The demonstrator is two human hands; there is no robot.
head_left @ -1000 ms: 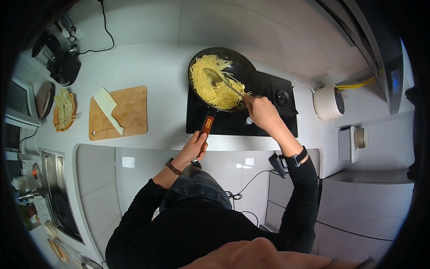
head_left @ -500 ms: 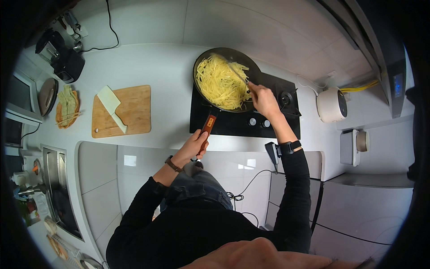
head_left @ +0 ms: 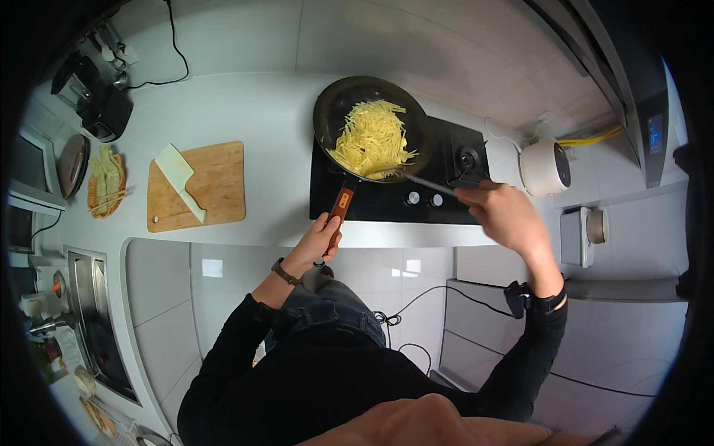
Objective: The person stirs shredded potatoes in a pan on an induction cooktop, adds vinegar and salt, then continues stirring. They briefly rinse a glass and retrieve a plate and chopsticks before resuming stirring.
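Yellow shreds (head_left: pixel 374 137) heaped inside black pan (head_left: pixel 333 104) | left hand (head_left: pixel 320 239) wrapped round brown handle (head_left: pixel 342 204), pan's 7 o'clock | right hand (head_left: pixel 509 215) clasping metal utensil (head_left: pixel 431 183), swung out toward 4 | utensil head now at 5, apparently working the heap's near edge

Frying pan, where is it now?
In the head view, the frying pan is above centre, over the left part of the black cooktop. The left hand grips its handle; the cutting board lies further left.

Yellow shreds (head_left: pixel 374 137) heaped in black pan (head_left: pixel 331 108).
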